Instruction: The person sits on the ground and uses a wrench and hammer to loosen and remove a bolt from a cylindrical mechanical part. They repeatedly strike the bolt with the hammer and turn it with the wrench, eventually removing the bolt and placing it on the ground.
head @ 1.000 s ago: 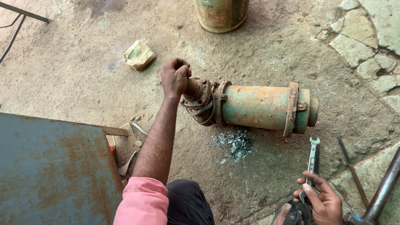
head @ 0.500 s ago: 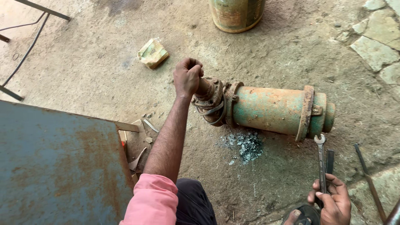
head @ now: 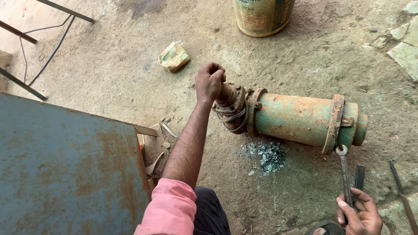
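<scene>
- A rusted blue-grey metal sheet (head: 65, 169) fills the lower left; beyond it thin metal bars (head: 26, 37) and a cable cross the dirt floor (head: 109, 56).
- A crumpled greenish packet (head: 173, 56) lies on the floor, well apart from the pump.
- The left hand (head: 209, 82), on a bare forearm with a pink sleeve (head: 170, 211), has its fingers closed in a fist around the stub end of the rusty green pump body (head: 296, 119).
- The pump body lies on its side, long axis running left to right and dipping slightly toward the right; the shaft end points left into the fist, the flanged end points right.
- A small heap of grey debris (head: 266, 154) sits on the floor just below the pump.
- A dirty drum (head: 261, 15) stands at the top edge.
- The right hand (head: 359, 213) grips a spanner (head: 345, 174) by the handle; its ring end appears to touch the right flange, though contact is hard to confirm.
- Flat stones (head: 402, 48) edge the floor at far right.
</scene>
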Motion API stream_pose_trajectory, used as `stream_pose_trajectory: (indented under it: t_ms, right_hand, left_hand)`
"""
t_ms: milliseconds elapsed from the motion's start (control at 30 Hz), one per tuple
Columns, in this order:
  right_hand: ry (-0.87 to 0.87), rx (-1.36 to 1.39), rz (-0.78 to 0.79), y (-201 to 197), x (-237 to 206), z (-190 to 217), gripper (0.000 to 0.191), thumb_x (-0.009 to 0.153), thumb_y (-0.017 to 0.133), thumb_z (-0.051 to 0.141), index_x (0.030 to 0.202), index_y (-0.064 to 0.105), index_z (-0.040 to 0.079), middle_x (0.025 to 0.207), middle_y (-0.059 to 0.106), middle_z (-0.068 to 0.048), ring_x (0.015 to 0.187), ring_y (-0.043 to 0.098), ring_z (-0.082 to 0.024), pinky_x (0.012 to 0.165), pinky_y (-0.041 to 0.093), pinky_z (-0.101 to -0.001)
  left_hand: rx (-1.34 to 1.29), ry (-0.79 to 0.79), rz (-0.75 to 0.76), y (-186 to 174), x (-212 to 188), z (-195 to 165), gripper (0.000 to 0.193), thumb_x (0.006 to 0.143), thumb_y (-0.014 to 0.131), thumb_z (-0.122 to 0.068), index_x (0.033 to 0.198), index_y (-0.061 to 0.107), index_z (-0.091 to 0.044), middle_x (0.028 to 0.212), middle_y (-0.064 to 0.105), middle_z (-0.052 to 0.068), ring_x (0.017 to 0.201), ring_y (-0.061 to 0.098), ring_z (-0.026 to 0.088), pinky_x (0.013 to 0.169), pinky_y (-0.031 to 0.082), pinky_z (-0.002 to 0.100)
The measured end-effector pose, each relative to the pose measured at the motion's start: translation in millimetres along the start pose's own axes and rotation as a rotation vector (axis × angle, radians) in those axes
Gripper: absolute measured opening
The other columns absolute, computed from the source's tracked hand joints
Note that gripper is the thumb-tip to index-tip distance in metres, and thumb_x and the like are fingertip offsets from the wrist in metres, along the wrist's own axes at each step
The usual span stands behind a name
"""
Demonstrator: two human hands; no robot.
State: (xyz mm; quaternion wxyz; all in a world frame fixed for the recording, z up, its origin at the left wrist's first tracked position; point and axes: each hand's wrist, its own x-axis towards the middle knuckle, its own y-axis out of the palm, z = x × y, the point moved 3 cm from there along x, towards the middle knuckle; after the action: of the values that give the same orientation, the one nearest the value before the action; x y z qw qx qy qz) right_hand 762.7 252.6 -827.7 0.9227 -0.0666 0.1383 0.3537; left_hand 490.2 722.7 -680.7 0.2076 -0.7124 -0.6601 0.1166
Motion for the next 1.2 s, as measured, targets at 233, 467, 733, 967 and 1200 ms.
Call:
stream_pose_trajectory:
  t_ms: [233,467,733,967,1200]
  right_hand:
    - [-0.023,-0.066,0.008,3,1,-2,0.032,0.099,0.060,-0.010,0.130,0.050,-0.016,0.091,0.066,-0.030,0.063,0.061,-0.018,0.046,0.043,-0.0317]
    - [-0.070,-0.152,-0.004,8,-3,4,0.033,0.101,0.065,-0.005,0.129,0.051,-0.015,0.090,0.067,-0.027,0.055,0.061,-0.018,0.047,0.043,-0.0316]
    - [-0.008,-0.387,0.021,10,20,-4,0.042,0.104,0.067,-0.003,0.137,0.044,-0.014,0.093,0.068,-0.028,0.067,0.067,-0.024,0.062,0.056,-0.0352]
    - [0.022,-0.333,-0.014,10,19,-5,0.038,0.106,0.064,-0.003,0.136,0.044,-0.011,0.092,0.067,-0.028,0.062,0.064,-0.025,0.055,0.053,-0.0380]
    - [-0.016,-0.204,-0.004,2,7,-13,0.029,0.108,0.058,-0.004,0.133,0.046,-0.012,0.090,0.066,-0.028,0.054,0.061,-0.021,0.048,0.048,-0.0357]
  left_hand:
    - [0.003,-0.027,0.002,1,1,2,0.015,0.089,0.059,-0.010,0.080,0.070,-0.010,0.066,0.072,0.001,0.060,0.070,0.007,0.066,0.064,0.031]
    - [-0.020,0.009,-0.009,2,2,6,0.014,0.092,0.059,-0.012,0.083,0.070,-0.009,0.069,0.073,0.002,0.060,0.069,0.009,0.063,0.065,0.033]
    - [-0.004,-0.017,-0.003,0,2,2,0.013,0.092,0.060,-0.015,0.085,0.071,-0.010,0.072,0.073,0.003,0.062,0.070,0.010,0.062,0.066,0.034]
    - [-0.037,-0.040,0.015,0,2,3,0.013,0.092,0.061,-0.013,0.084,0.070,-0.010,0.071,0.073,0.002,0.061,0.069,0.009,0.064,0.065,0.034]
    - [-0.012,-0.007,0.011,1,4,9,0.013,0.092,0.060,-0.012,0.085,0.071,-0.009,0.070,0.073,0.002,0.061,0.069,0.009,0.063,0.064,0.033]
